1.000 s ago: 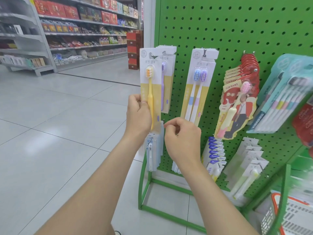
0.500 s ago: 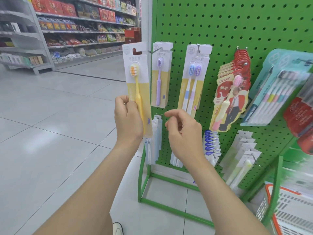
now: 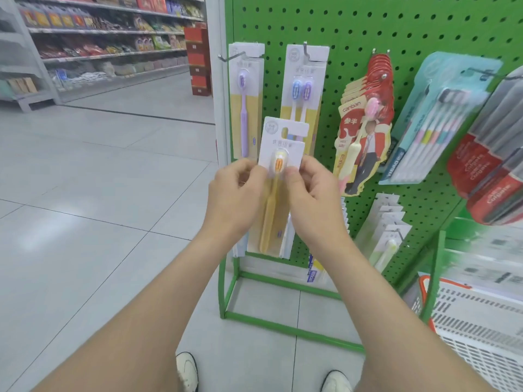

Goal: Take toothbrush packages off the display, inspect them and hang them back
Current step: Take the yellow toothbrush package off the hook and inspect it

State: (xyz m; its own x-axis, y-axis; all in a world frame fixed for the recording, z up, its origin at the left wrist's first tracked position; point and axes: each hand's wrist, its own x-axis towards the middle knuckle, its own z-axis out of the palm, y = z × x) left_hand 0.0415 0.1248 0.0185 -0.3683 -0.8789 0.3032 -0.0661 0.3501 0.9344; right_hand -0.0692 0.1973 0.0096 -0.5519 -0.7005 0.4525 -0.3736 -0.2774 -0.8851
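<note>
We hold the white-and-yellow card package of a yellow toothbrush (image 3: 276,190) in front of the green pegboard display (image 3: 396,29), left hand (image 3: 235,199) and right hand (image 3: 311,196) each pinching one edge, so we judge it is inspection; next its top must go up onto the metal hook (image 3: 230,56).

A glossy pale grey tiled floor (image 3: 85,222) spreads from 6 to 10 o'clock, showing soft glare. Grey metal shop shelves (image 3: 107,52) packed with goods run at 11 o'clock, near stacked red cartons (image 3: 199,63). A green perforated metal display stand (image 3: 353,29) fills 1 to 3 o'clock.
</note>
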